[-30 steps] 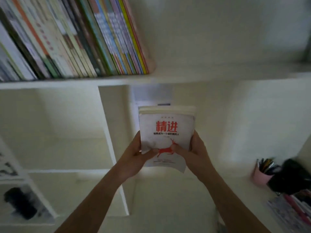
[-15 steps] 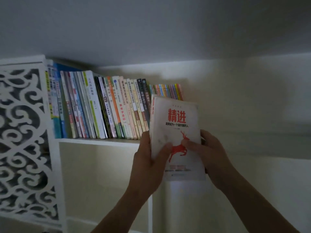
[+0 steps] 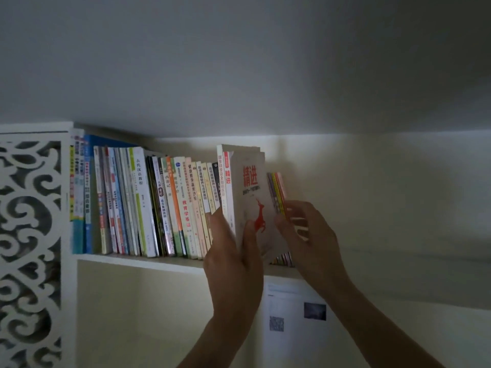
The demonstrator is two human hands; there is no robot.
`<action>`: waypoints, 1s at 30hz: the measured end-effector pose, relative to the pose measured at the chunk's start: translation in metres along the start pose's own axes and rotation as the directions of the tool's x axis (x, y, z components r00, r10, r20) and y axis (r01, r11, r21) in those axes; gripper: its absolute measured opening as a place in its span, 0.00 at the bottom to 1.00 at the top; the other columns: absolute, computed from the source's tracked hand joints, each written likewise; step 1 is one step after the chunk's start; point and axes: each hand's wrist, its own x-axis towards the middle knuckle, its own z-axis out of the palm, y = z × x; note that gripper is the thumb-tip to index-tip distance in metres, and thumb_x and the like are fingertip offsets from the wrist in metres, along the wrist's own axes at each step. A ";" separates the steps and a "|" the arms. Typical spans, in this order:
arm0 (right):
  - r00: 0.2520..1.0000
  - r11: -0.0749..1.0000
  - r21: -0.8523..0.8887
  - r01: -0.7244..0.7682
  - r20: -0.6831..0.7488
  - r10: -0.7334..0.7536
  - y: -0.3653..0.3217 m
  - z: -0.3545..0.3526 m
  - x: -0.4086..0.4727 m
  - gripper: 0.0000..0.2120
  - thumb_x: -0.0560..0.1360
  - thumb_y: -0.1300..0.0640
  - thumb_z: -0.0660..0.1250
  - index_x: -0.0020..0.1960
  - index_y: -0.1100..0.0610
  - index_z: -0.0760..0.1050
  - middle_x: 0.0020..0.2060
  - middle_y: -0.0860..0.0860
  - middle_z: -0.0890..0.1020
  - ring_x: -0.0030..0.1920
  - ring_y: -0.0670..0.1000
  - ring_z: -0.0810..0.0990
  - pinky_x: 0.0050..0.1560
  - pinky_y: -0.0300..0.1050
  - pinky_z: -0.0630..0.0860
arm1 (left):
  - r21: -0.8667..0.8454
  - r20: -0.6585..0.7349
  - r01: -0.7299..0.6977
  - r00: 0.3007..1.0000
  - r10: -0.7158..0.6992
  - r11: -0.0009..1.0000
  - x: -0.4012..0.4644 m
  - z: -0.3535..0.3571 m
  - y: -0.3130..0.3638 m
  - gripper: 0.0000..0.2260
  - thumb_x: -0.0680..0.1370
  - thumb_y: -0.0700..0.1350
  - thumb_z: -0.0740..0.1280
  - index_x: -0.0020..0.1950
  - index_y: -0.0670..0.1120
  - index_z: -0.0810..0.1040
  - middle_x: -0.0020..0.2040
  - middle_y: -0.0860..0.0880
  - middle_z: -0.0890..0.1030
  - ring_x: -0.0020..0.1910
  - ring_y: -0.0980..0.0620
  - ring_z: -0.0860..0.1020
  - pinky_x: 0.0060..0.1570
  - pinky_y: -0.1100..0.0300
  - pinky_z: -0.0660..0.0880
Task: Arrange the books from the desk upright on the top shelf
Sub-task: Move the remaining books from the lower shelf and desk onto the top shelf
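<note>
A white book with red characters and a red deer on its cover [image 3: 249, 192] stands upright at the top shelf [image 3: 148, 262], along with another white book on its left. My left hand [image 3: 232, 251] grips their lower end, thumb on the cover. They sit in a gap between the long row of upright books [image 3: 148, 205] and several thin colourful books [image 3: 277, 192] to the right. My right hand [image 3: 305, 229] touches those thin books, fingers spread and loosely bent.
A white carved lattice panel [image 3: 29, 235] bounds the shelf on the left. The ceiling [image 3: 239, 62] hangs close above the books. The shelf runs on bare to the right. A printed paper sheet [image 3: 292, 314] hangs on the wall below.
The view rose from the lower shelves to the top shelf. The white book turned spine-out and went up into the gap in the row. My right hand left its cover and moved to the thin books.
</note>
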 end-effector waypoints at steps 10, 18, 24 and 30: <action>0.979 0.972 0.144 -0.186 0.114 0.170 0.017 -0.063 0.046 0.29 0.65 0.29 0.70 0.61 0.42 0.79 0.57 0.45 0.84 0.56 0.47 0.83 0.53 0.45 0.80 | -0.038 0.164 0.001 0.986 0.005 0.999 0.001 0.112 0.014 0.18 0.86 0.55 0.57 0.73 0.50 0.63 0.63 0.48 0.81 0.56 0.51 0.84 0.49 0.51 0.85; 0.882 0.952 0.071 -0.298 0.402 0.246 0.052 -0.052 0.047 0.16 0.79 0.41 0.67 0.66 0.38 0.76 0.54 0.45 0.85 0.48 0.43 0.85 0.45 0.36 0.80 | 0.524 0.408 -0.288 0.911 0.060 0.802 -0.028 0.129 -0.034 0.25 0.80 0.51 0.58 0.70 0.37 0.74 0.65 0.38 0.76 0.61 0.40 0.75 0.61 0.49 0.73; 0.834 0.955 0.064 -0.289 0.506 0.219 0.068 -0.060 0.046 0.28 0.74 0.49 0.77 0.71 0.40 0.73 0.58 0.49 0.81 0.52 0.51 0.86 0.47 0.48 0.85 | 0.397 0.512 -0.414 0.841 0.177 0.819 -0.014 0.083 -0.059 0.33 0.83 0.61 0.50 0.82 0.41 0.57 0.77 0.42 0.65 0.75 0.45 0.64 0.73 0.46 0.66; 0.826 0.957 0.090 -0.274 0.532 0.186 0.083 -0.058 0.048 0.32 0.72 0.57 0.79 0.71 0.43 0.72 0.64 0.47 0.79 0.54 0.50 0.86 0.47 0.47 0.85 | 0.307 0.594 -0.594 0.730 0.338 0.744 0.013 0.073 -0.074 0.40 0.82 0.59 0.64 0.84 0.40 0.48 0.85 0.43 0.47 0.84 0.46 0.47 0.81 0.43 0.54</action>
